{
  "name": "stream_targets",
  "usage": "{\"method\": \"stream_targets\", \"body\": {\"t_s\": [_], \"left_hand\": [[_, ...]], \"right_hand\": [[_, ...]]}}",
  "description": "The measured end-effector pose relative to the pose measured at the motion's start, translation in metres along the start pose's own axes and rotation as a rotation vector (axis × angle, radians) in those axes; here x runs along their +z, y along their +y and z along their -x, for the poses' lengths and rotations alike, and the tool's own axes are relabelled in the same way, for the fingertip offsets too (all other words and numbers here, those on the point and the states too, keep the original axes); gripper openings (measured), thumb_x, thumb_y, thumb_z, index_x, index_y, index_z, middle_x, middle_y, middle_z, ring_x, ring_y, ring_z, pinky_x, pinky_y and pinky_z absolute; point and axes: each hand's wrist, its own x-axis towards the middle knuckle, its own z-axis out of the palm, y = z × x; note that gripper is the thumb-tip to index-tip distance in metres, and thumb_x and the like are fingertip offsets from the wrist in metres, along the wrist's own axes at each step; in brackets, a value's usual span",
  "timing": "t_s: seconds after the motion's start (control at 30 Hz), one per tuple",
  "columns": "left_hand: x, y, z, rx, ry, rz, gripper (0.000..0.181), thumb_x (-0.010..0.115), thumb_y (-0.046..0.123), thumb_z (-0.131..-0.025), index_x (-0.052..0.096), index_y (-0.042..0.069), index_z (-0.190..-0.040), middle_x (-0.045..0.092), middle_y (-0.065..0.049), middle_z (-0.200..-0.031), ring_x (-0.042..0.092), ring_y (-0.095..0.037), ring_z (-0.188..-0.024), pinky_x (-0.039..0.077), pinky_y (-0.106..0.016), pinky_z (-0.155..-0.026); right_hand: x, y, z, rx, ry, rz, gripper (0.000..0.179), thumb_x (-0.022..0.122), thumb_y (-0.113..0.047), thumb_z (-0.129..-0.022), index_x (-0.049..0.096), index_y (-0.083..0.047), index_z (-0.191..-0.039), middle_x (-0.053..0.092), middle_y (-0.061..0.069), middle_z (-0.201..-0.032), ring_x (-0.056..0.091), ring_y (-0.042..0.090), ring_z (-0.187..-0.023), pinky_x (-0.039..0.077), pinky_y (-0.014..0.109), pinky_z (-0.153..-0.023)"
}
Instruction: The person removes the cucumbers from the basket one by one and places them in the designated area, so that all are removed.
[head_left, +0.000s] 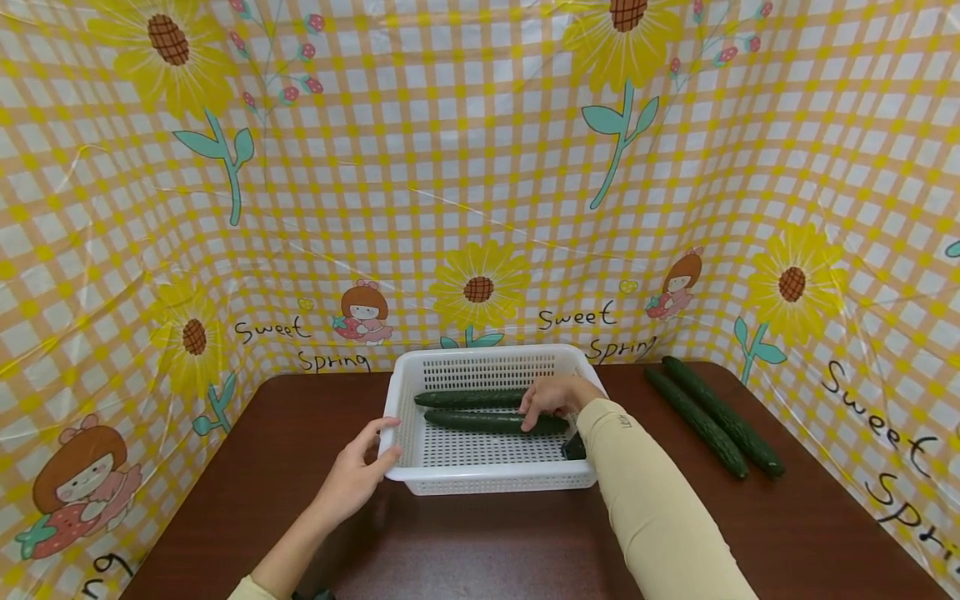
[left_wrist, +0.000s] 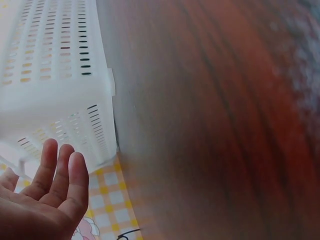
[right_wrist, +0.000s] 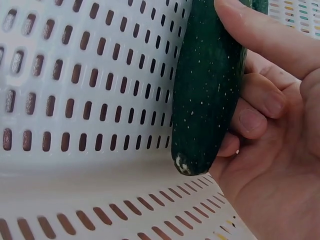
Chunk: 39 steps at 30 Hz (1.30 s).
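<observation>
A white slotted plastic basket (head_left: 487, 477) stands on the dark table, with two green cucumbers lying side by side in it. My right hand (head_left: 553, 398) reaches over its right side and grips the nearer cucumber (head_left: 472, 421). The right wrist view shows the thumb on one side of this cucumber (right_wrist: 207, 90) and curled fingers on the other. Behind it lies the farther cucumber (head_left: 465, 399), partly covered by the right hand. At the basket's left rim, my left hand (head_left: 363, 462) touches with thumb and index finger. Its other fingers (left_wrist: 77, 187) are loosely extended beside the basket's wall.
Two more cucumbers (head_left: 697, 421) (head_left: 723, 417) lie side by side on the table at the right. A checked, flower-printed sheet (head_left: 480, 167) surrounds the back and sides of the brown table (head_left: 480, 550). A small black device (head_left: 573, 448) sits by the right wrist.
</observation>
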Motion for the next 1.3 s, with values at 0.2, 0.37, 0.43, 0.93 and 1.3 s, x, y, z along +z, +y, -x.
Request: {"method": "stream_targets", "body": {"t_s": [0.2,0.37,0.43,0.93,1.3], "left_hand": [[0.0,0.0,0.0,0.006,-0.002,-0.003,0.044,0.066,0.018,-0.098,0.054,0.018,-0.141,0.064,-0.015,-0.129,0.066,-0.022,-0.097,0.054,-0.031,-0.074],[0.001,0.0,0.001,0.002,0.0,-0.006,0.044,0.065,0.017,-0.099,0.053,0.016,-0.141,0.063,-0.018,-0.13,0.065,-0.022,-0.098,0.053,-0.031,-0.074],[0.001,0.0,0.001,-0.008,0.002,-0.002,0.044,0.065,0.018,-0.098,0.054,0.017,-0.141,0.063,-0.017,-0.13,0.065,-0.022,-0.098,0.053,-0.031,-0.074],[0.001,0.003,0.002,0.019,-0.008,-0.005,0.043,0.067,0.022,-0.098,0.055,0.019,-0.139,0.067,-0.015,-0.125,0.065,-0.02,-0.096,0.052,-0.031,-0.071],[0.0,0.001,0.001,0.002,0.007,-0.022,0.042,0.066,0.02,-0.099,0.055,0.018,-0.139,0.066,-0.016,-0.125,0.065,-0.018,-0.092,0.053,-0.031,-0.07]], "right_hand": [[0.0,-0.002,0.003,-0.028,-0.003,-0.028,0.015,0.082,-0.015,-0.081,0.075,-0.011,-0.094,0.063,-0.004,-0.089,0.04,0.013,-0.074,0.036,0.028,-0.069],[-0.001,0.0,0.002,-0.058,-0.011,-0.022,0.018,0.082,-0.015,-0.081,0.075,-0.008,-0.097,0.067,0.003,-0.116,0.041,0.013,-0.078,0.038,0.028,-0.069],[-0.001,0.001,0.001,-0.068,-0.005,-0.018,0.018,0.082,-0.015,-0.081,0.075,-0.008,-0.096,0.067,0.003,-0.119,0.038,0.013,-0.073,0.036,0.028,-0.067],[-0.008,-0.005,0.001,-0.161,0.035,-0.104,0.015,0.08,-0.007,-0.08,0.066,-0.01,-0.077,0.059,0.0,-0.094,0.047,0.014,-0.086,0.045,0.029,-0.082],[-0.021,-0.019,0.013,-0.243,0.107,-0.084,0.018,0.08,-0.01,-0.081,0.063,-0.009,-0.078,0.053,0.002,-0.096,0.044,0.018,-0.09,0.041,0.037,-0.086]]}}
